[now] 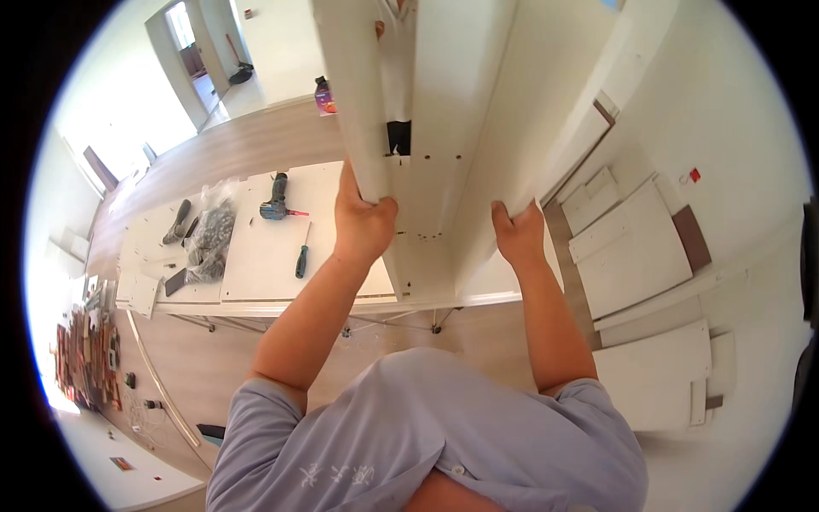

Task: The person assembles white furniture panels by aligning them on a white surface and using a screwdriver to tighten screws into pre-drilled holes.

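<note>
A tall white cabinet carcass (pixel 456 94) stands upright on the white work table (pixel 256 264) in front of me. My left hand (pixel 363 224) is closed round the front edge of its left side panel (pixel 357 94), thumb on the inner face. On the opposite side, my right hand (pixel 520 235) grips the edge of the right side panel (pixel 533 102), its thumb also inside. Small dark holes dot the inner boards. Left of the carcass lie a cordless drill (pixel 275 200), a screwdriver (pixel 302 260) and a clear plastic bag (pixel 212 235) of small dark parts.
Through a gap in the carcass another person (pixel 397 85) shows in part. White boards (pixel 636 247) lie to the right. At far left are a stack of wooden strips (pixel 85 358) and a long pale rod (pixel 162 380). A dark flat object (pixel 176 282) rests on the table.
</note>
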Tool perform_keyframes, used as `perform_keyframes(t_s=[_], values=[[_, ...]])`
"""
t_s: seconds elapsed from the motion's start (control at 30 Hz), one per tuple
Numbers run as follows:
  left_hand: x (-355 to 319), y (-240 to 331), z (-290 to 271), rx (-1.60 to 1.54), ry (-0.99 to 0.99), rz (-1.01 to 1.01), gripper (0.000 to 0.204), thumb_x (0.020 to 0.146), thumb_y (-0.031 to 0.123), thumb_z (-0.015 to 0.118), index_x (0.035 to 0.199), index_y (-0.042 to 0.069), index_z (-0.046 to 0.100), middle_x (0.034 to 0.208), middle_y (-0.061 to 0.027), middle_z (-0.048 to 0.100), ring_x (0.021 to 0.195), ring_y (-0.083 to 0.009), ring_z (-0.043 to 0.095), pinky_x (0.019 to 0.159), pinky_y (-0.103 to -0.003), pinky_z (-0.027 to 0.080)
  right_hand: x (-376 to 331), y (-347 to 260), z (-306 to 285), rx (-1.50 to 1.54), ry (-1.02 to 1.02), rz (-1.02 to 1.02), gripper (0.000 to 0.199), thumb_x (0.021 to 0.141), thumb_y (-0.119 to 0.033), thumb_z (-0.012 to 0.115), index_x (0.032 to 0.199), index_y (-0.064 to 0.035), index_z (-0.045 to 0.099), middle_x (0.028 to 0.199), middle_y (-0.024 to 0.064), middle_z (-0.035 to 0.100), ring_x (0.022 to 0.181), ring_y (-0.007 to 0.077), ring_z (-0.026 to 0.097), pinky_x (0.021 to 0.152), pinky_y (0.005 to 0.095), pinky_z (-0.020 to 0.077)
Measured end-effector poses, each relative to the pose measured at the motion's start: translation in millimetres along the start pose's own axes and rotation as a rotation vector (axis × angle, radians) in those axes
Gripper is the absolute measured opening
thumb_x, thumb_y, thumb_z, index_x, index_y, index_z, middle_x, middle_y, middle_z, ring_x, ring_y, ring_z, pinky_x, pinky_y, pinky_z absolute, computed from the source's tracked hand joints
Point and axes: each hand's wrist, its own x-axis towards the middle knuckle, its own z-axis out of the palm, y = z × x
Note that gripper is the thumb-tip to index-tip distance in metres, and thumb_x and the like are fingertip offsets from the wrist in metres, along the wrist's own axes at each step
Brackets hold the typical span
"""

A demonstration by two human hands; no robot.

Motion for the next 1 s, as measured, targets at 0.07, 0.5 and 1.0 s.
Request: perform_keyframes(t_s=[0.07, 0.5, 1.0], values=[[4.7, 4.4, -2.5, -0.183, -0.015, -0.042, 0.048, 0.080, -0.008, 0.053, 0.127, 0.002, 0.049, 0.113, -0.0064, 0.060, 0.100, -0.0125, 0.057, 0.085, -0.026, 0.047, -3.2, -9.7, 6.6, -0.074, 0.007, 0.099, 0.044, 0.090, -0.016, 0.063, 0.130, -0.0008, 0.056, 0.106, 0.0177, 0.073, 0.093, 0.0341, 0.071, 0.085, 0.0406, 0.0552], [-5.9, -1.7, 38.2, -0.158, -0.076, -0.085, 0.067, 0.076, -0.007, 0.049, 0.142, 0.004, 0.046, 0.123, -0.0094, 0.060, 0.112, -0.0209, 0.058, 0.096, -0.031, 0.047, -0.9, -3.7, -15.4, -0.051, -0.063, 0.160, 0.042, 0.090, -0.013, 0.062, 0.130, -0.0011, 0.056, 0.107, 0.0198, 0.072, 0.095, 0.0378, 0.071, 0.086, 0.0424, 0.0557], [-25.5, -14.3, 54.6, 0.094, -0.085, -0.073, 0.068, 0.083, -0.002, 0.060, 0.147, 0.004, 0.039, 0.131, -0.0147, 0.057, 0.121, -0.0276, 0.057, 0.101, -0.038, 0.047, 0.0, 14.6, -14.6, -0.091, 0.004, -0.017, 0.066, 0.089, -0.016, 0.065, 0.148, 0.0015, 0.041, 0.126, 0.0277, 0.065, 0.104, 0.0439, 0.068, 0.094, 0.0439, 0.0552]])
